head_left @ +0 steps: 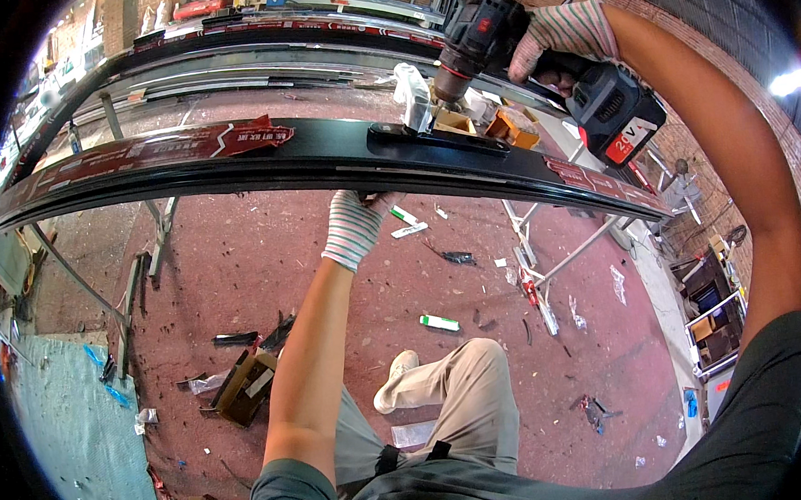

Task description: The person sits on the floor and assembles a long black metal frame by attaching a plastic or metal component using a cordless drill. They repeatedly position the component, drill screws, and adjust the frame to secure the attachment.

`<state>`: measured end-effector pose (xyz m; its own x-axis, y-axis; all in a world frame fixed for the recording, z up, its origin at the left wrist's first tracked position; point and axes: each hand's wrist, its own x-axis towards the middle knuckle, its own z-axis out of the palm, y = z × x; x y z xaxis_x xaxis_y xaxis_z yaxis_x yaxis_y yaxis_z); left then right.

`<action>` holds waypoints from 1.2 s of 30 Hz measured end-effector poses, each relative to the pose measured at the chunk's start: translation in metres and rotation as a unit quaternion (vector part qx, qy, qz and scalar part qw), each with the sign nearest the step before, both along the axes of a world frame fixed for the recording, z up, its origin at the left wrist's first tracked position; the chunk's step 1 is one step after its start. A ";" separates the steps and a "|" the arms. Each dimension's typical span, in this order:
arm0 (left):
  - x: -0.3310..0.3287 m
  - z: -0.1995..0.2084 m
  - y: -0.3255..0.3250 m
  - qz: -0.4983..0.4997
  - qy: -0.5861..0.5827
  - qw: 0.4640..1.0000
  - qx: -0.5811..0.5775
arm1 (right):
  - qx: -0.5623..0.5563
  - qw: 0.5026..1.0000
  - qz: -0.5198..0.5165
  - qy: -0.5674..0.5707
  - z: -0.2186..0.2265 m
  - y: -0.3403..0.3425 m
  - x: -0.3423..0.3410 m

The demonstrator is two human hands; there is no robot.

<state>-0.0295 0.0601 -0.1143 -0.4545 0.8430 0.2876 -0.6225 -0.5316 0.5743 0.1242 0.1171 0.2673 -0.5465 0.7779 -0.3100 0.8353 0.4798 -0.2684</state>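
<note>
The right grip (558,43) is wrapped firmly around the drill (483,29), whose body juts out left of it, battery (614,113) just below right; it looks weighty, so a full-palm hold between those ends seems best. Over to the left grip (355,227), up against the underside of the black profile (330,146) directly above, partly hidden, closure impossible to tell! That profile looks long, stiff, probably slick; edges offer the surest hold.

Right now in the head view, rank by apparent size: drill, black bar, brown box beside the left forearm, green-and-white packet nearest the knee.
1. Black bar
2. Drill, nearer the camera than the floor items
3. Brown box
4. Green-and-white packet
</note>
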 end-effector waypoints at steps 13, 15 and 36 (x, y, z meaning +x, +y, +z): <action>-0.004 -0.009 0.007 -0.003 0.020 1.000 0.000 | -0.006 1.000 -0.008 -0.029 0.001 0.009 -0.006; -0.003 -0.008 0.006 0.016 0.048 0.999 -0.009 | 0.001 0.999 0.001 -0.045 0.003 0.010 -0.008; -0.006 -0.013 -0.031 0.115 0.248 0.962 0.003 | 0.049 0.986 0.029 -0.157 0.004 -0.009 -0.049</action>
<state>-0.0352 0.0288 -0.1272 -0.4345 0.7340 0.5220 -0.1381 -0.6270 0.7667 0.0753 0.1082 0.2717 -0.4796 0.7829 -0.3962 0.8406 0.5395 0.0484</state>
